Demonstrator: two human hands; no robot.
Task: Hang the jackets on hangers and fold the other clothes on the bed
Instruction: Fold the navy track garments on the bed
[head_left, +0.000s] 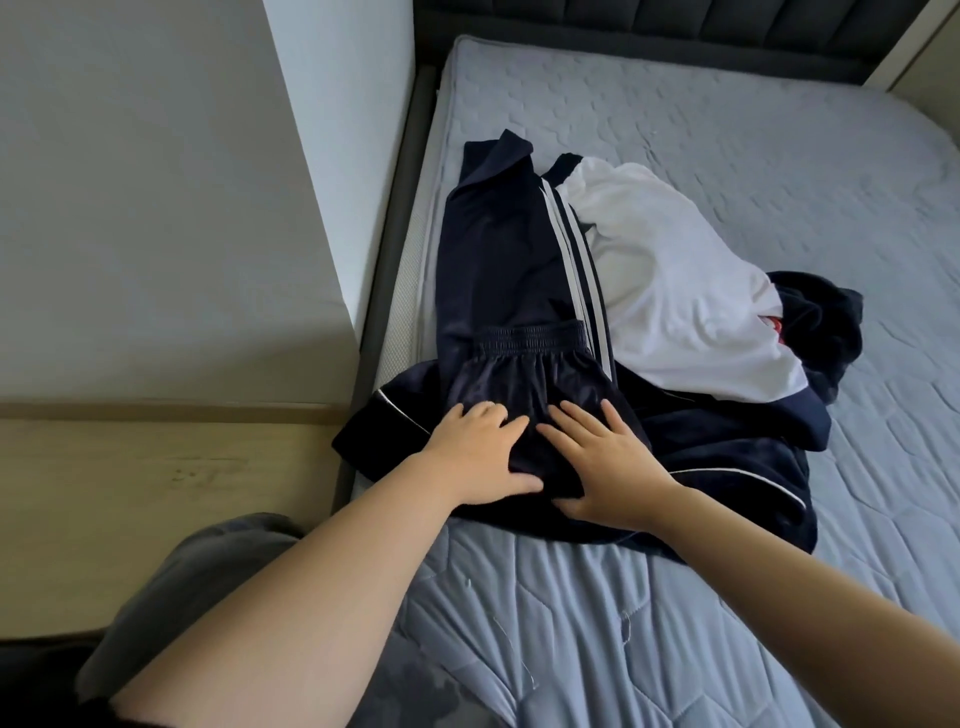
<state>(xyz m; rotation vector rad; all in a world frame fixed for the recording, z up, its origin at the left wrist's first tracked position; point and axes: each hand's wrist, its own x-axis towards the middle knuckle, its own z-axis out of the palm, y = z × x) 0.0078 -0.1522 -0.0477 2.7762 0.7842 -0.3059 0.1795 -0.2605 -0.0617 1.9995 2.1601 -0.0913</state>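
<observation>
The bed (779, 156) fills most of the frame, its grey-blue quilted cover bare at the upper right and along the bottom. A pale wall (156, 208) takes the upper left, with a wooden surface (156, 493) below it. A dark padded headboard (675, 31) is cut off by the top edge.

The clothes lie in a heap at the centre, towards the bed's left edge. Navy track pants (509, 260) with white side stripes lie on top. Their elastic waistband is folded across at mid-frame. A white garment (675, 291) lies just right of them, partly under the striped edge. A navy jacket (727, 467) with white piping lies beneath both and is mostly hidden.

The left hand (483, 452) and right hand (602, 462) lie flat side by side, fingers extended, pressing on the pants below the waistband. A scrap of red (774, 325) shows beside the white garment, too little to identify.
</observation>
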